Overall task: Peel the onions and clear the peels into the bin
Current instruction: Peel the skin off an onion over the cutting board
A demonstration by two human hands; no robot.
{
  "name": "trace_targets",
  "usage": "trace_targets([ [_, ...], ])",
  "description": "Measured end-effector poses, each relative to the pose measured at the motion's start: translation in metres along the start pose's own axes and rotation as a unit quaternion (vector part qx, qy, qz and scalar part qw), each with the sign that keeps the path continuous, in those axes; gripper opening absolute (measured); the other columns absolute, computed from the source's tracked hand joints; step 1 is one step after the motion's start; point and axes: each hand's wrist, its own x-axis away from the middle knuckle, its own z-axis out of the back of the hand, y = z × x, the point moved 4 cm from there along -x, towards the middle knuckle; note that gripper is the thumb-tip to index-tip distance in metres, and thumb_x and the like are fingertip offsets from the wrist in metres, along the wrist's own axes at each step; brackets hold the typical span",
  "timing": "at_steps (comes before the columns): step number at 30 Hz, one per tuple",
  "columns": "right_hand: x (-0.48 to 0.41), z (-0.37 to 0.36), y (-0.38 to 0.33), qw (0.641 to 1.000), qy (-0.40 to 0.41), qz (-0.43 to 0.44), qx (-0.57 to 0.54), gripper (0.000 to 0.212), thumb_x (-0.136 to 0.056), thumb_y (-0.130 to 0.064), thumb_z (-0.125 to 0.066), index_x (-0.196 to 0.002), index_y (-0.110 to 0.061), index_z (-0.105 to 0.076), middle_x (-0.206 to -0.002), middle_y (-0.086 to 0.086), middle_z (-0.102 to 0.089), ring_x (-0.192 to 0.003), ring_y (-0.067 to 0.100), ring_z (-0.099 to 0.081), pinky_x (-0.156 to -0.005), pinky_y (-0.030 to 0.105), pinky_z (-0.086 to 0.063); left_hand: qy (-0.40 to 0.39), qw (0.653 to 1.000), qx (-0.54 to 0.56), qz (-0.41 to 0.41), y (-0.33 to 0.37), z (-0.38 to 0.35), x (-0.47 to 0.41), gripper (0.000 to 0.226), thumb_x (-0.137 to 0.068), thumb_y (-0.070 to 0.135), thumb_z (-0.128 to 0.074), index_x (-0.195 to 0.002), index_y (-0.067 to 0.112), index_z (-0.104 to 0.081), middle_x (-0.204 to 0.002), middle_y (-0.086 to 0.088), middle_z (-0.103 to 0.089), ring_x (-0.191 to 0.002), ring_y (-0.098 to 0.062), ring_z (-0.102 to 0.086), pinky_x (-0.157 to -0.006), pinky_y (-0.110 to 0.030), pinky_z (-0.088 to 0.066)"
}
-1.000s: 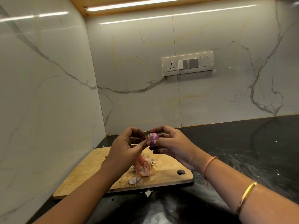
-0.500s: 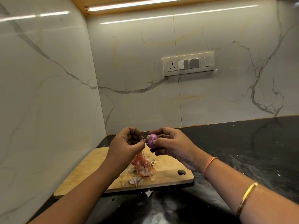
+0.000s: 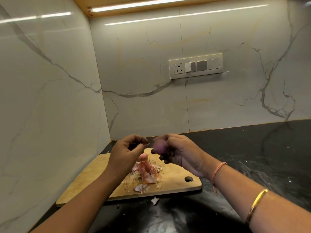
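My right hand [image 3: 181, 152] grips the small purple onion [image 3: 159, 146] above the far edge of the wooden cutting board [image 3: 94, 180]. My left hand [image 3: 127, 148] pinches a thin shred of skin [image 3: 148, 144]. Released here, it may drift onto the black counter [image 3: 252, 165], like that stray peel [image 3: 154, 200].

a: what lies on the black countertop [image 3: 262, 158]?
b: a wooden cutting board [image 3: 94, 179], tucked into the corner, with a round hole [image 3: 188, 179] near its right end.
a: and behind it?
b: a marble wall [image 3: 143, 64], white with grey veins. it carries a switch panel [image 3: 196, 66] with a socket [image 3: 178, 68] at its left and perhaps three switches. a strip light [image 3: 151, 3] glows above.
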Motion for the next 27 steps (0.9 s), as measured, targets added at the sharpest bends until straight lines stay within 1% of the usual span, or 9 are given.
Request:
trace_targets([
  [4, -0.0002, 0.0013, 0.0011, 1.000, 0.010, 0.012, 0.016, 0.019, -0.093, -0.006, -0.047, -0.106, -0.004, -0.061, -0.088, 0.012, -0.062, -0.071, 0.018, -0.057, -0.061, 0.024, -0.047, -0.036, 0.999, 0.006, -0.023, 0.0055, -0.0082, 0.0044, 0.015, -0.081, 0.018, -0.066, -0.082, 0.032, -0.063, -0.079, 0.010, -0.068, -0.076, -0.001, -0.065, -0.062, -0.015, -0.052],
  [6, 0.0001, 0.0010, 0.0009, 1.000, 0.008, 0.019, 0.018, 0.018, -0.090, -0.006, -0.055, -0.106, -0.005, -0.062, -0.088, 0.010, -0.064, -0.074, 0.018, -0.060, -0.066, 0.025, -0.050, -0.038, 0.999, 0.003, -0.025, 0.0053, -0.0097, 0.0051, 0.015, -0.077, 0.020, -0.069, -0.083, 0.032, -0.062, -0.078, 0.013, -0.068, -0.078, 0.000, -0.065, -0.065, -0.015, -0.053],
  [8, 0.0001, 0.0013, 0.0006, 0.999, 0.011, 0.024, 0.025, 0.019, -0.087, -0.003, -0.058, -0.106, -0.006, -0.062, -0.090, 0.010, -0.065, -0.076, 0.018, -0.062, -0.070, 0.027, -0.052, -0.031, 0.999, 0.005, -0.017, 0.0041, -0.0097, 0.0045, 0.013, -0.076, 0.018, -0.070, -0.081, 0.028, -0.063, -0.080, 0.010, -0.068, -0.077, -0.002, -0.066, -0.065, -0.018, -0.055],
  [10, -0.0005, 0.0022, 0.0004, 0.999, 0.014, 0.026, 0.034, 0.020, -0.087, 0.000, -0.057, -0.106, -0.006, -0.062, -0.092, 0.009, -0.065, -0.078, 0.019, -0.063, -0.072, 0.027, -0.053, -0.022, 1.000, 0.010, -0.010, 0.0030, -0.0084, 0.0036, 0.011, -0.077, 0.016, -0.069, -0.079, 0.026, -0.065, -0.078, 0.008, -0.068, -0.075, -0.004, -0.066, -0.065, -0.020, -0.056],
  [13, -0.0007, 0.0035, 0.0008, 0.999, 0.016, 0.026, 0.038, 0.021, -0.087, 0.000, -0.057, -0.106, -0.007, -0.063, -0.095, 0.010, -0.065, -0.079, 0.020, -0.064, -0.074, 0.028, -0.054, -0.008, 1.000, 0.009, -0.011, 0.0020, -0.0062, 0.0018, 0.018, -0.079, 0.009, -0.067, -0.073, 0.025, -0.066, -0.074, 0.008, -0.068, -0.072, -0.005, -0.065, -0.061, -0.016, -0.054],
  [17, -0.0014, 0.0021, 0.0016, 0.999, 0.012, 0.027, 0.030, 0.022, -0.091, 0.000, -0.049, -0.106, -0.006, -0.063, -0.093, 0.014, -0.065, -0.077, 0.022, -0.061, -0.069, 0.027, -0.052, 0.002, 0.999, -0.024, -0.026, 0.0024, -0.0053, 0.0008, 0.023, -0.080, 0.006, -0.066, -0.070, 0.026, -0.065, -0.069, 0.008, -0.067, -0.069, -0.006, -0.064, -0.058, -0.013, -0.052],
  [20, -0.0022, 0.0007, 0.0012, 0.999, 0.011, 0.023, 0.021, 0.024, -0.093, -0.001, -0.043, -0.106, -0.005, -0.062, -0.091, 0.016, -0.062, -0.072, 0.020, -0.058, -0.062, 0.024, -0.049, 0.005, 0.999, -0.033, -0.032, 0.0001, -0.0052, 0.0004, 0.022, -0.081, 0.006, -0.065, -0.072, 0.027, -0.064, -0.070, 0.006, -0.066, -0.068, -0.005, -0.063, -0.058, -0.012, -0.051],
  [24, -0.0025, 0.0010, 0.0020, 1.000, 0.012, 0.009, 0.006, 0.020, -0.093, -0.003, -0.041, -0.106, -0.008, -0.056, -0.097, 0.018, -0.061, -0.069, 0.021, -0.057, -0.059, 0.025, -0.047, 0.003, 0.999, -0.015, -0.031, -0.0031, -0.0045, -0.0013, 0.023, -0.081, 0.005, -0.065, -0.078, 0.027, -0.064, -0.075, 0.008, -0.068, -0.072, -0.003, -0.065, -0.059, -0.012, -0.051],
  [27, -0.0036, 0.0033, 0.0022, 1.000, 0.020, 0.011, 0.010, 0.022, -0.094, -0.003, -0.039, -0.103, -0.005, -0.059, -0.094, 0.017, -0.061, -0.068, 0.020, -0.056, -0.058, 0.025, -0.046, -0.021, 0.999, -0.002, -0.046, -0.0014, -0.0051, -0.0008, 0.024, -0.082, 0.003, -0.063, -0.080, 0.028, -0.064, -0.076, 0.009, -0.069, -0.075, -0.005, -0.066, -0.063, -0.016, -0.054],
])
